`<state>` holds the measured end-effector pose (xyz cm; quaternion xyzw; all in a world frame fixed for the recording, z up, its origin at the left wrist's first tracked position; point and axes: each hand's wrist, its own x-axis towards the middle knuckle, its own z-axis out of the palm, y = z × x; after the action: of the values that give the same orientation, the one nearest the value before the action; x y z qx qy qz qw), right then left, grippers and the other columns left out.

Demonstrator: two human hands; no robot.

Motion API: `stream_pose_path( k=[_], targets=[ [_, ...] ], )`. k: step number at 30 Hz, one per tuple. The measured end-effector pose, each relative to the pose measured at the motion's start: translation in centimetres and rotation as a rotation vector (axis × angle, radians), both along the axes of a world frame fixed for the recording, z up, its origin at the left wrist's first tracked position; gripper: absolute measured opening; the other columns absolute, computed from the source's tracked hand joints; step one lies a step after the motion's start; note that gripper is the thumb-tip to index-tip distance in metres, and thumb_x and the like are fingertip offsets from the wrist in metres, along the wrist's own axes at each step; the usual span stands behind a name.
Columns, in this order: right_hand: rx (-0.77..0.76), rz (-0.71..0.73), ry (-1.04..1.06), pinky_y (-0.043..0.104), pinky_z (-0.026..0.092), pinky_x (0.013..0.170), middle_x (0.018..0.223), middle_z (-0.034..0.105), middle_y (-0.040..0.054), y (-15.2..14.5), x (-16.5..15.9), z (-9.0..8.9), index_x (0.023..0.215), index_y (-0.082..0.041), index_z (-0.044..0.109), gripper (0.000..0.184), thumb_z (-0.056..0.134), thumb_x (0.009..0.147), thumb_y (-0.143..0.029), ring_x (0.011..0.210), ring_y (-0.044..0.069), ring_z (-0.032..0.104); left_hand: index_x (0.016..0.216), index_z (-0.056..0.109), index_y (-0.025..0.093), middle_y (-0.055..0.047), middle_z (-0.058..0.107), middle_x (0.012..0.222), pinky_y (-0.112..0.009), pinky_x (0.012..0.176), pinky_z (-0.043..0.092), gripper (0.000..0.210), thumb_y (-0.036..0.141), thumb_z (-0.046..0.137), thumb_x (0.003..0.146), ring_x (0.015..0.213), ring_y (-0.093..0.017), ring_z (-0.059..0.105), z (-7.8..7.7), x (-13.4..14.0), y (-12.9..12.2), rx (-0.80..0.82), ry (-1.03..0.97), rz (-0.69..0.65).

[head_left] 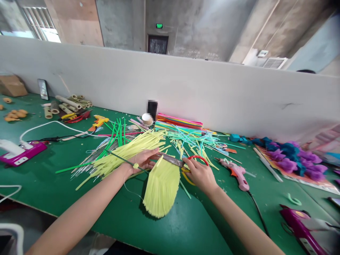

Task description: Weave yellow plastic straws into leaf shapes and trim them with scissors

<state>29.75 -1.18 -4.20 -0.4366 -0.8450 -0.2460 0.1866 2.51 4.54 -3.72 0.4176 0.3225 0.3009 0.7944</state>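
My right hand grips a pair of scissors with red and yellow handles. The blades point left, across the upper edge of a flat, fan-shaped bundle of pale yellow pipe cleaners. My left hand is closed at the upper left corner of this bundle, its fingers close to the blade tips. A dark green stem passes beneath that hand. Around the wrist runs a thin string with a small yellow bead-like charm. Loose yellow pipe cleaners lie in a heap just behind the left hand.
A pink glue gun lies right of my right hand; a yellow glue gun is at the back left. Purple power strips sit at both sides. Coloured pipe cleaners, bamboo pieces and purple-blue fuzzy flowers line the partition.
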Motion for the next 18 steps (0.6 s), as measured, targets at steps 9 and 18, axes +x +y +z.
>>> stream_pose_path(
  k=[9,18],
  targets=[
    [-0.001,0.178,-0.149,0.029,0.031,0.059,0.068,0.063,0.0049,2.2,-0.1,3.1,0.089,-0.018,0.064,0.020,0.047,0.092,-0.028,0.064,0.015,0.054,0.106,0.068,0.011,-0.013,0.073,0.098,-0.019,0.051,0.054,0.037,0.041,0.062,0.085,0.060,-0.014,0.070,-0.5,0.2,0.3,-0.085,-0.060,0.026],
    [-0.012,0.262,-0.280,0.031,0.029,0.055,0.061,0.061,0.0036,3.2,-0.3,5.2,0.081,-0.017,0.064,0.030,0.042,0.095,-0.033,0.056,0.014,0.051,0.096,0.067,0.009,-0.007,0.074,0.074,-0.018,0.046,0.053,0.030,0.037,0.057,0.090,0.049,-0.012,0.067,0.0,0.0,0.2,-0.235,-0.121,0.058]
  ],
)
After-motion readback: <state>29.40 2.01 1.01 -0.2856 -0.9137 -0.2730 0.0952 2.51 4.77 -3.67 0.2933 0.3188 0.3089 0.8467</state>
